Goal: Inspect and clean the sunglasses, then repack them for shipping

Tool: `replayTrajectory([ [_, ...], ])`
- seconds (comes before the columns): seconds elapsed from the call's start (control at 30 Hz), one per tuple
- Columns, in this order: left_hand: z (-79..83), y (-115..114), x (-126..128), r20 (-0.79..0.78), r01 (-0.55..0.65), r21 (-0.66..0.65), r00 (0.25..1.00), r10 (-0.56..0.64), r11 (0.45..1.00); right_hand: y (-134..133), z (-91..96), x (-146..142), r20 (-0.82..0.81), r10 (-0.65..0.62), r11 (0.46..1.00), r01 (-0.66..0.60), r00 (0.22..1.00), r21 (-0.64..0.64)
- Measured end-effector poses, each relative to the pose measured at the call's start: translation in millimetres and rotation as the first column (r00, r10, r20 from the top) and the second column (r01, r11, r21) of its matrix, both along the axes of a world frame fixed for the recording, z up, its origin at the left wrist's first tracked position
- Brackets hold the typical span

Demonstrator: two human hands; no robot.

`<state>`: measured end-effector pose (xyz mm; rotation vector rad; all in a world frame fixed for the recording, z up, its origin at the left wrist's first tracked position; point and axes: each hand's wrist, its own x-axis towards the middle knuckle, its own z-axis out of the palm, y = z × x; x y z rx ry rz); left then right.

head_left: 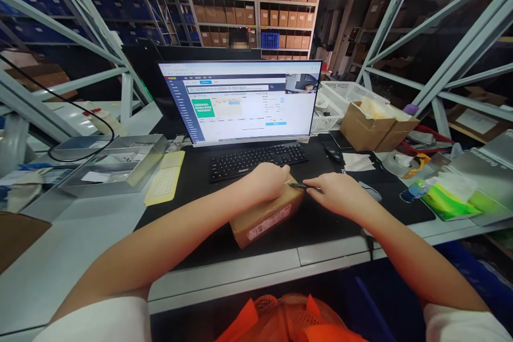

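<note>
A brown cardboard box (262, 219) lies at an angle on the black desk mat, with a white printed label (269, 223) on the side facing me. My left hand (267, 181) is closed over the box's far top edge, fingers curled and partly hidden. Between the fingers of my right hand (331, 191) is a slim black knife (305, 186), its tip against the right end of the box top. Shiny tape shows on the box near that tip. The box looks closed.
Behind the box stand a black keyboard (256, 161) and a lit monitor (244, 107). A mouse (333, 153), an open carton (372, 125) and a tissue pack (451, 197) are to the right. Grey trays (116, 165) and a yellow card (165, 177) sit left.
</note>
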<state>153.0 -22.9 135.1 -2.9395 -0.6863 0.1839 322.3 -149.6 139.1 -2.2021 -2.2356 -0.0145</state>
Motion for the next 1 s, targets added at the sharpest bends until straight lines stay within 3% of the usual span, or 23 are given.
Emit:
replayTrajectory([
  [0.1, -1.9, 0.2, -3.1, 0.014, 0.004, 0.016, 1.000, -0.004, 1.000, 5.2, 0.1, 2.1, -0.013, -0.018, 1.000, 0.018, 1.000, -0.004],
  [0.27, -7.5, 0.8, -5.8, 0.054, -0.014, 0.011, 0.998, 0.014, 1.000, 21.2, 2.4, 23.1, -0.076, -0.102, 0.989, 0.093, 0.992, -0.117],
  [0.43, -10.1, -3.1, -10.8, 0.104, -0.035, -0.027, 0.994, 0.038, 0.999, 35.0, 2.4, 74.9, 0.143, -0.328, 0.939, 0.338, 0.934, -0.056],
  [0.57, -8.4, 9.4, -37.0, 0.160, -0.056, -0.123, 0.984, 0.075, 0.991, 21.0, -4.5, 85.9, 0.009, -0.274, 0.956, 0.273, 0.962, -0.103],
  [0.63, -11.2, 22.1, -61.3, 0.189, -0.064, -0.311, 0.974, 0.128, 0.948, 6.6, -7.8, 70.6, -0.074, -0.209, 0.977, 0.206, 0.975, -0.053],
  [0.73, -25.0, 36.5, -99.8, 0.211, -0.105, -0.610, 0.934, 0.288, 0.786, -12.6, -8.5, 31.8, -0.137, -0.052, 0.998, 0.054, 0.989, 0.011],
  [0.87, -51.0, 31.9, -128.4, 0.314, -0.071, -0.743, 0.842, 0.440, 0.666, -14.5, -2.4, -19.1, -0.117, 0.169, 0.986, -0.167, 0.979, 0.026],
  [1.0, -65.6, 17.3, -131.7, 0.405, 0.022, -0.799, 0.759, 0.510, 0.601, 4.6, 2.6, -46.9, -0.030, 0.238, 0.971, -0.236, 0.971, 0.035],
])
